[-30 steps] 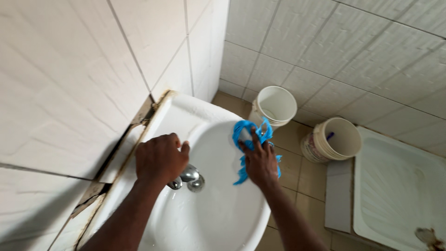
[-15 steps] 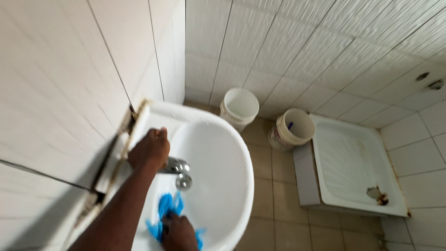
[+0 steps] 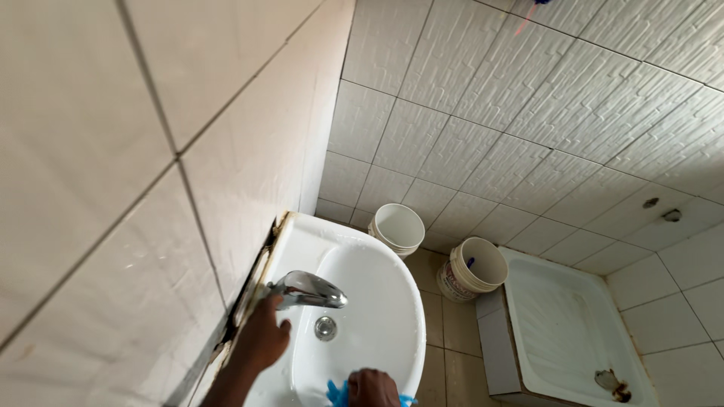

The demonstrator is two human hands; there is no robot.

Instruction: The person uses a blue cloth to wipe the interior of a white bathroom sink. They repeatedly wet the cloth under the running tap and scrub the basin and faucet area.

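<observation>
The right hand point(image 3: 373, 387) has come from the far rim of the white washbasin point(image 3: 403, 301) to its near edge, at the bottom of the view, its fingers closed on the blue scrubbing net point(image 3: 335, 392), which is pressed against the inside of the bowl. The left hand point(image 3: 262, 337) has slipped off the top of the chrome tap point(image 3: 309, 289) and now rests at its base beside the wall; whether those fingers are apart or together cannot be told. The drain point(image 3: 325, 328) shows bare below the spout. The wiping seems to have worked round to the near side of the bowl. Two buckets point(image 3: 397, 228) stand on the floor beyond, beside a white shower tray point(image 3: 566, 324).
</observation>
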